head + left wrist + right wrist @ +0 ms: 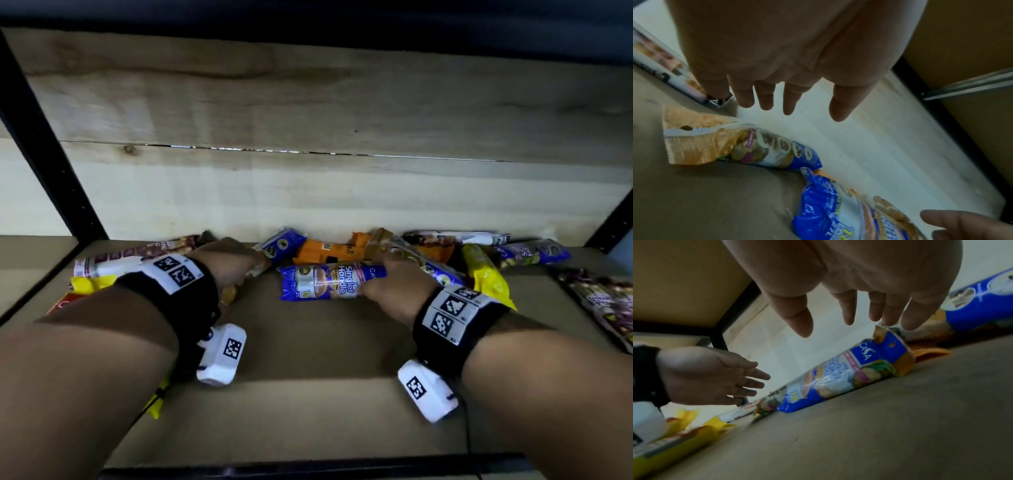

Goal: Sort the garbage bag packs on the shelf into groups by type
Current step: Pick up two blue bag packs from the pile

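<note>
Well, both hands are reaching deep into the shelf (308, 346), where the garbage bag packs lie in a loose row along the back wall. The one that matters now is the blue pack (325, 281) with "Singlet Handle" printed on it; it lies alone, a little in front of the row, with its long axis running left to right across the shelf. The right hand (394, 284) is clearly the nearer one: it sits at the right end of this pack, and in the right wrist view its fingers (909, 318) are spread and nearly straight, the tips coming down on that end, so I judge it is touching but not yet closed around it. The left hand (236, 262) is further to the left, well apart from the pack's left end, over an orange-and-blue pack (740, 144); its fingers (766, 95) hang straight and apart and hold nothing. Behind are an orange pack (329, 253) and, to the right, a yellow pack (486, 274). I think the next move belongs to the right hand, which must close around the end of the pack and carry it sideways; because the wrapper looks thin and slippery, a hold on only one end may let the pack swing
</note>
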